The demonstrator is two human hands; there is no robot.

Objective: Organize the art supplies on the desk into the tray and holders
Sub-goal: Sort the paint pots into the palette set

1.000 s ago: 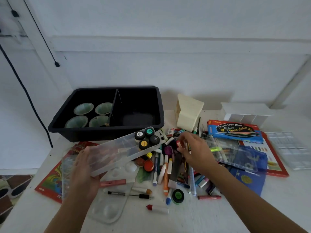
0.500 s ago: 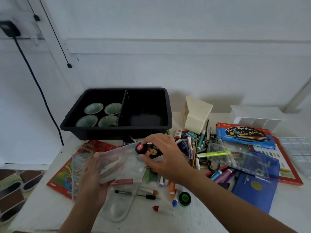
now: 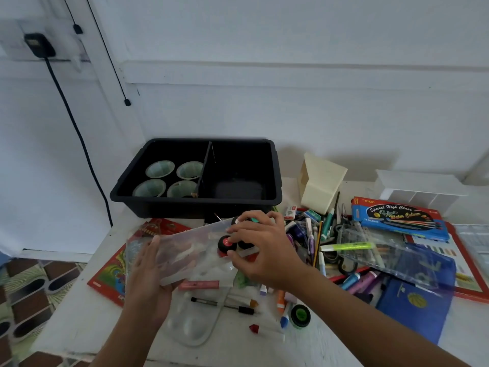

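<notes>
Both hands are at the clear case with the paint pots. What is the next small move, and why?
Probably seat the red-lidded pot beside the other pots in the clear case, then let go. The right hand pinches that pot at the case's far end, where the others sit, and the left hand holds the near end, tilted.

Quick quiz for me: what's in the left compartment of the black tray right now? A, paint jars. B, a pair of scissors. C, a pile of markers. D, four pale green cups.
D: four pale green cups sit two by two in the black tray, left of its divider.
</notes>
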